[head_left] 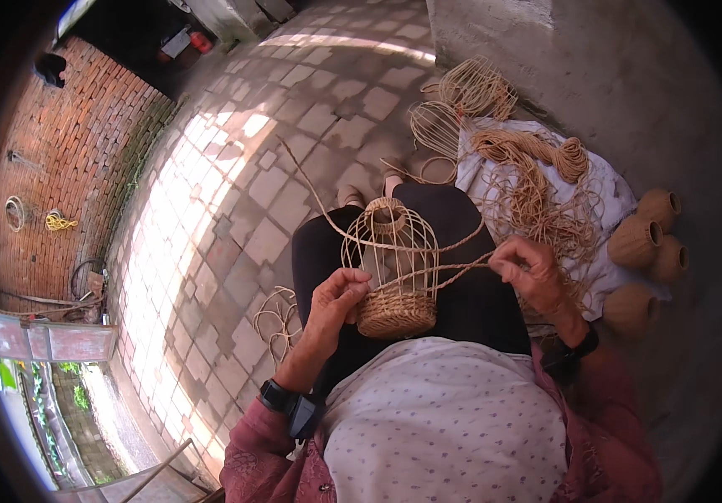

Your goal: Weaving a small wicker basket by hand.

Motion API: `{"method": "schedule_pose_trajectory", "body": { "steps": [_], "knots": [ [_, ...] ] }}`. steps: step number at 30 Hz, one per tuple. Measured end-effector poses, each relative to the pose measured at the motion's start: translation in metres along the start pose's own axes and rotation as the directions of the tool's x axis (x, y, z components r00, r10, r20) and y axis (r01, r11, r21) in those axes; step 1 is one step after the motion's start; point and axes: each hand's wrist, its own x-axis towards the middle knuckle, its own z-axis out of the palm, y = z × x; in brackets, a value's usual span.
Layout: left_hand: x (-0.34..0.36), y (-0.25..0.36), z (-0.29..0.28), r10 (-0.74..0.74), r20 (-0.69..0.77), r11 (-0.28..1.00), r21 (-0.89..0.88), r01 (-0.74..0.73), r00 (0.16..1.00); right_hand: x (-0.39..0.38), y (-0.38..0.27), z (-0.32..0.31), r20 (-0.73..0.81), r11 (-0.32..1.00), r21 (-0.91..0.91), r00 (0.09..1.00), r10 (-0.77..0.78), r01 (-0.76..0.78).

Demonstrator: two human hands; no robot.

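A partly woven basket sits in my lap between my thighs. Its woven band is at the end near me. Bare curved ribs run from there to a small woven ring at the far end. My left hand is closed on the basket's left side, at the top of the woven band. My right hand, to the right of the basket, pinches a twisted straw cord pulled taut from the weave. A second strand crosses the ribs, and a loose cord end sticks out to the far left.
At my right, a white cloth carries tangled straw cord. Finished woven pots stand beside it by the wall. Two open rib frames lie beyond. Loose cord lies on the paving at my left.
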Motion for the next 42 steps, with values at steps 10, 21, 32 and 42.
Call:
{"method": "schedule_pose_trajectory", "body": {
  "steps": [10,21,32,42],
  "knots": [
    [-0.005,-0.005,0.004,-0.010,0.007,0.999,-0.033,0.010,1.000,0.009,0.008,0.049,0.239,0.950,-0.247,0.962,-0.132,0.191],
    [-0.007,0.000,0.016,0.001,-0.035,0.994,0.113,0.003,0.999,0.032,0.006,0.043,0.473,0.622,0.517,0.802,0.364,-0.588],
    [0.006,0.009,0.021,0.486,-0.028,0.665,0.660,-0.350,0.873,0.034,0.011,0.064,0.331,0.612,0.582,0.844,0.423,-0.535],
    [0.010,0.027,0.033,0.224,0.079,0.681,0.700,-0.214,0.971,0.100,-0.012,0.107,0.311,0.969,-0.234,0.937,0.158,-0.086]
  ]
}}
